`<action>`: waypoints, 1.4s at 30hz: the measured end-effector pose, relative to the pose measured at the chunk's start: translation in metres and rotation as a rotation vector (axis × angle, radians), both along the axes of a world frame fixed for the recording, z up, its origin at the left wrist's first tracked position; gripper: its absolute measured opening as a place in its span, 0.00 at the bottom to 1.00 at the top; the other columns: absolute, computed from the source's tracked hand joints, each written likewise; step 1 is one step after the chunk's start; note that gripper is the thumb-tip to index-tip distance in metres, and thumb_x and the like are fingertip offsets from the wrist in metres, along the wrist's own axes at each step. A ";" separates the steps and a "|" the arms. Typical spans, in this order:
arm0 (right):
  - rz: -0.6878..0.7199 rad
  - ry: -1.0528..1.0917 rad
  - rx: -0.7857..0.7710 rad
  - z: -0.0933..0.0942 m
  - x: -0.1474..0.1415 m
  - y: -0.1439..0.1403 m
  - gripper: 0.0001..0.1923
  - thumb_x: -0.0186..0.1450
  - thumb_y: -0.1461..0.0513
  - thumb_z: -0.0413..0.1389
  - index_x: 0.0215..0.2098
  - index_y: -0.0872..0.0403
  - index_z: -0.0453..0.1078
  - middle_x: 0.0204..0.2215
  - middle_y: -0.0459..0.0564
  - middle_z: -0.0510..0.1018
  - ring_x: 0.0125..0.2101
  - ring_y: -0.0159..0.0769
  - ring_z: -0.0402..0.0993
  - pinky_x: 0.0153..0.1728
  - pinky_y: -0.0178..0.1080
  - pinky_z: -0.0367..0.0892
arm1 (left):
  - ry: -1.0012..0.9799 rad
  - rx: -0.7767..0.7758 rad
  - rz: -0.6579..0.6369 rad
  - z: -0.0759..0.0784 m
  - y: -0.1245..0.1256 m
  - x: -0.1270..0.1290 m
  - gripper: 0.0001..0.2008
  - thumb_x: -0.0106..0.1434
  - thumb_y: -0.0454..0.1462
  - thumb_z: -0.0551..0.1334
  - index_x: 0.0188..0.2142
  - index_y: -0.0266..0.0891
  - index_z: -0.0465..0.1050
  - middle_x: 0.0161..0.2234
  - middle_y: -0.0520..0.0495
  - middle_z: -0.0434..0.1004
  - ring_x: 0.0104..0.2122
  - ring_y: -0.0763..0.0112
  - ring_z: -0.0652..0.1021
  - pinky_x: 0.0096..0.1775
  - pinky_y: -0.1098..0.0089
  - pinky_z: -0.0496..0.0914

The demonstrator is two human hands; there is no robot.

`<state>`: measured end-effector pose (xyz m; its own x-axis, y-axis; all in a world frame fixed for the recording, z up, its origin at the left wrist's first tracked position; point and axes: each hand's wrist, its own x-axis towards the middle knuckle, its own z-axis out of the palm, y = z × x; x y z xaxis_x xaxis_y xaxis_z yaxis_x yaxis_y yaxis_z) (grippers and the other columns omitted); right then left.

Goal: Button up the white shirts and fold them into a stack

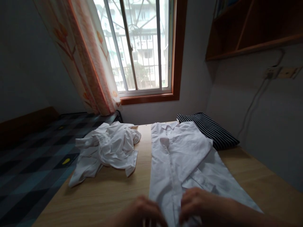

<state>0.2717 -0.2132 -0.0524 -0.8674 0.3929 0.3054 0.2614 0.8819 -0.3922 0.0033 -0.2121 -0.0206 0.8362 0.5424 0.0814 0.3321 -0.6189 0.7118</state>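
A white button-up shirt (165,170) lies lengthwise on the wooden table, its collar at the far end and one sleeve folded across the front. At its near end, my left hand (142,208) is at the left edge with the fingers curled down onto the cloth. Across the button strip, my right hand (201,201) is closed on the fabric with bent fingers. Both hands are dark and slightly blurred, and the lower frame edge cuts off part of the left fingers. A second white garment (113,145) lies crumpled to the left, apart from both hands.
A black-and-white striped cushion (210,129) sits behind the shirt's right shoulder. The table (139,186) borders a bed with a checked cover (35,167) on the left. Beyond are a window (142,47), a curtain (92,63) and a wall shelf (251,41).
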 end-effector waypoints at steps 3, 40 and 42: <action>-0.309 0.131 -0.050 0.045 0.000 0.074 0.06 0.61 0.61 0.60 0.36 0.55 0.75 0.30 0.47 0.78 0.30 0.31 0.75 0.33 0.32 0.66 | -0.204 0.084 0.410 0.025 0.085 0.019 0.16 0.64 0.46 0.59 0.42 0.39 0.77 0.35 0.45 0.81 0.32 0.68 0.78 0.35 0.71 0.73; -1.103 -0.197 0.082 -0.008 -0.021 0.307 0.17 0.70 0.61 0.45 0.49 0.56 0.72 0.48 0.57 0.76 0.50 0.40 0.69 0.50 0.37 0.58 | 0.479 0.324 0.657 -0.056 0.321 0.085 0.29 0.68 0.53 0.38 0.64 0.51 0.58 0.68 0.49 0.47 0.67 0.45 0.45 0.59 0.33 0.39; -1.177 -0.113 -0.040 -0.009 -0.023 0.296 0.18 0.70 0.56 0.45 0.49 0.55 0.70 0.46 0.56 0.77 0.47 0.40 0.72 0.46 0.37 0.61 | 0.466 0.379 0.653 -0.058 0.322 0.085 0.26 0.70 0.47 0.38 0.62 0.50 0.60 0.68 0.51 0.49 0.67 0.50 0.46 0.60 0.35 0.39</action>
